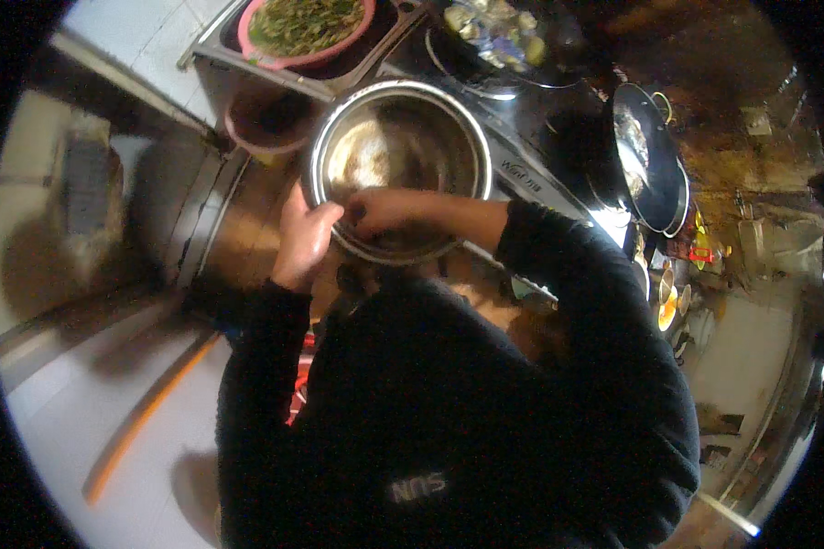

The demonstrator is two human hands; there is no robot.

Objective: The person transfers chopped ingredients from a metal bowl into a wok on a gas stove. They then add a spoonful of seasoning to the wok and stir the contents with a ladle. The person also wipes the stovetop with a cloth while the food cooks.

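A round stainless steel basin (419, 141) is tilted in front of my chest. My left hand (305, 233) grips its left rim, with the thumb over the edge and the fingers outside. Inside the basin, near the lower left wall, is my right hand (395, 209), its forearm crossing over the right rim. The fingers of that hand are curled down in shadow, and whether they hold anything is hidden. Bright light reflects off the basin's inner wall.
Ahead, a pink basin (245, 38) of leafy greens (305, 26) sits in a sink. Right of it, a pan holds chunky food (501, 34). A dark wok (649, 171) stands farther right, near several small bowls (667, 309). An orange hose (144, 418) lies at left.
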